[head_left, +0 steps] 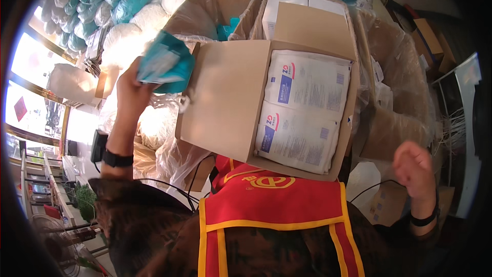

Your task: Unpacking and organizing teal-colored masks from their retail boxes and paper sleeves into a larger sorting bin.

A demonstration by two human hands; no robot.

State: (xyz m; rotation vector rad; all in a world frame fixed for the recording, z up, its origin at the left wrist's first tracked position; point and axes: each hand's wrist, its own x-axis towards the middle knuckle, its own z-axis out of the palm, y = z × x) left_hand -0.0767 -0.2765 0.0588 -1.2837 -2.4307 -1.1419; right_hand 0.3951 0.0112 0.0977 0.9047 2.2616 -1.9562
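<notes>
My left hand (134,88) is closed on the lower left edge of a teal plastic packet (171,66) with a paler panel on its front. It holds the packet up just left of an open cardboard box (225,87). Inside that box lie white printed packets (307,82), set in two groups one nearer than the other. Off to the right of the box, my right hand (412,170) is raised in the air with its fingers curled in. Nothing shows in it, and it touches neither the box nor the packets.
Behind the box stand large plastic-lined cartons; one holds teal pieces (225,30), another a white box (328,4). A further lined carton (400,72) is at the right. Bagged white and teal goods (123,0) pile up at the far left. A white-edged frame (464,107) stands at far right.
</notes>
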